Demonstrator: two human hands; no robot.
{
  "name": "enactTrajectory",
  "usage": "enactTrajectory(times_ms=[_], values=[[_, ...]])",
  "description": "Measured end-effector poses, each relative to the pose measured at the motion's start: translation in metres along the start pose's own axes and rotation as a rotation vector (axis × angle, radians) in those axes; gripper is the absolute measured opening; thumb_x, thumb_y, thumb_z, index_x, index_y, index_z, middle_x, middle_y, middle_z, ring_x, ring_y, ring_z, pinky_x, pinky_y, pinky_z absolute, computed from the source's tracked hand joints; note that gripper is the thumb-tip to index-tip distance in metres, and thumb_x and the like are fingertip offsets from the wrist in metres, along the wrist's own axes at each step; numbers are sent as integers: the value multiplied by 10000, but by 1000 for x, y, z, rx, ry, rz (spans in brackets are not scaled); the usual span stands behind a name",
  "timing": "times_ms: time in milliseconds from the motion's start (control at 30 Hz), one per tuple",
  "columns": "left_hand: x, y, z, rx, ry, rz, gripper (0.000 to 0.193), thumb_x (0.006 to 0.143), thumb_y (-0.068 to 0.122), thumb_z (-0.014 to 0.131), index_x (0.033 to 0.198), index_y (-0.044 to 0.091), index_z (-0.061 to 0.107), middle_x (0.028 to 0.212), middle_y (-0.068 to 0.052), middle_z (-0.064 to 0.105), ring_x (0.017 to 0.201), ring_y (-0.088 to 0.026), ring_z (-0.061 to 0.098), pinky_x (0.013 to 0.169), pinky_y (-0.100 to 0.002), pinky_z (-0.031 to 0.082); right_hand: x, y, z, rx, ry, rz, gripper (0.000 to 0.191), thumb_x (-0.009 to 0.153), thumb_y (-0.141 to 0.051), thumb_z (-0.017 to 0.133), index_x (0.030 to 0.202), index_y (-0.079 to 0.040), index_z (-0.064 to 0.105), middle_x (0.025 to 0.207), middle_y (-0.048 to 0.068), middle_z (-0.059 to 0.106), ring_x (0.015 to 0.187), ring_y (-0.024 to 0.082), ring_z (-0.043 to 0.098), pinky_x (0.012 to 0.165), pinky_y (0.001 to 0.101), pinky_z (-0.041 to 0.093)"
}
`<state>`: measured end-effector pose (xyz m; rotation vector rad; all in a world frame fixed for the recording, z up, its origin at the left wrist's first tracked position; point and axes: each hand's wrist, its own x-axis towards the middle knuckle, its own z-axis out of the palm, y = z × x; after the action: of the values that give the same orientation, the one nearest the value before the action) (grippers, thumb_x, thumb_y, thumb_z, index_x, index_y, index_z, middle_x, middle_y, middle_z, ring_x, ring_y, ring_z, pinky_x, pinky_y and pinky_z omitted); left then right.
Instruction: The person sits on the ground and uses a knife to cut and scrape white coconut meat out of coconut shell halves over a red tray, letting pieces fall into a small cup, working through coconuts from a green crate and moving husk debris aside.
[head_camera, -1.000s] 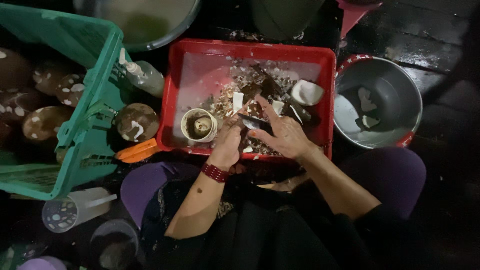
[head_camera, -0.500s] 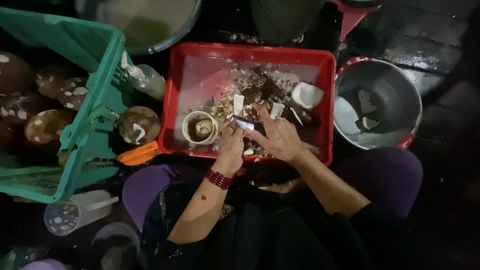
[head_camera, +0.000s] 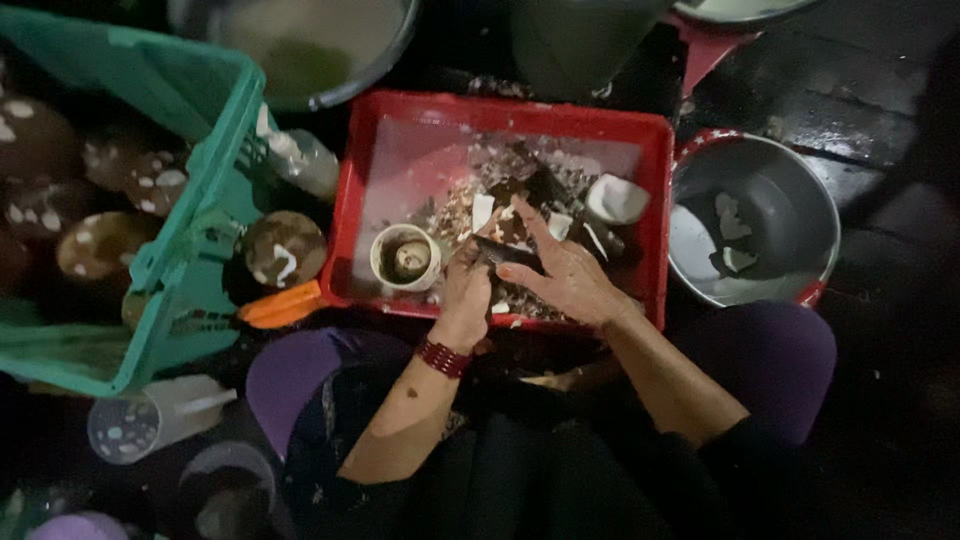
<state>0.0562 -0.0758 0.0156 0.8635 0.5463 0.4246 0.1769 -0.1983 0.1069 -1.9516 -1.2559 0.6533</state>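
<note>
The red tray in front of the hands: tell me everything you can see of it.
The red tray is a rectangular, shallow tub that looks like plastic, lying flat with a raised rim. Its left half is mostly bare; dark and pale scraps are heaped toward the right. A small round cup sits inside, near the front. The left hand and right hand work over its front edge. A green crate stands left, a metal bowl right.

dark wet floor (head_camera: 800, 90) carries all. red tray (head_camera: 660, 210) at centre. green crate (head_camera: 190, 270) left of it, tilted. steel bowl (head_camera: 790, 210) just right of tray, on red rim. orange tool (head_camera: 280, 305) between crate and tray. clear cup (head_camera: 150, 420) on side at lower left. grey basin (head_camera: 310, 50) at top.
</note>
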Motion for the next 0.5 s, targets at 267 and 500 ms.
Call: enactTrajectory(times_ms=[267, 500], values=[[-15, 16, 18, 13, -30, -5, 459, 1078, 127, 560, 1537, 133, 552, 1253, 13, 664, 995, -79, 551, 853, -263, 469, -2, 1, 3, 51, 65, -65, 856, 1029, -505, 592, 1658, -104, 173, 1211, 317, 697, 1146, 483, 662, 953, 475, 497], [-10, 7, 13, 120, -5, 76, 425, 1076, 149, 534, 1500, 108, 540, 1351, 44, 648, 1137, -46, 575, 1013, -246, 471, -2, -3, 4, -50, 16, 69, 883, 948, -553, 570, 1618, -96, 221, 822, 261, 694, 762, 437, 700, 709, 499, 520]])
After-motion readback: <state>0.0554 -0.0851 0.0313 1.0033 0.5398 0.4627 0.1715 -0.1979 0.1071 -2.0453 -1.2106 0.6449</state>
